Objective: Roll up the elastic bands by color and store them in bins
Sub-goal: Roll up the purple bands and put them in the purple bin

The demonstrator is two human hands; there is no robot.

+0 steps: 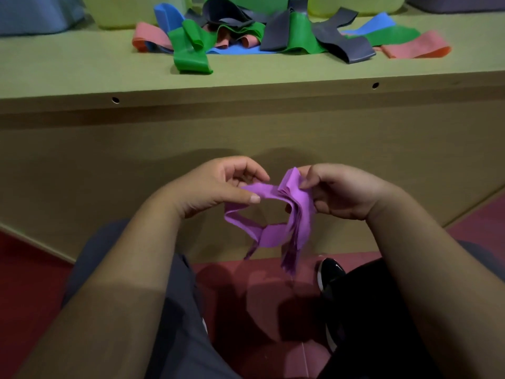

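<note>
Near strip of tabletop (pixel 82 75) bare from left edge to right edge; a hand could cross there without touching anything. Mid-depth, centre to right: tangled pile of bands (pixel 273 36), green, blue, pink, dark grey, overlapping, some loops standing up. One green band (pixel 191 57) juts nearest, narrowing the bare strip. Far edge: yellow-green bins (pixel 117 12) side by side, the pile touching their fronts, so reaching them from the centre means going over it. Far left tabletop before the left bin is open. Below the edge, both hands (pixel 224 187) and purple bands (pixel 295 203) fill the gap above the lap.
</note>
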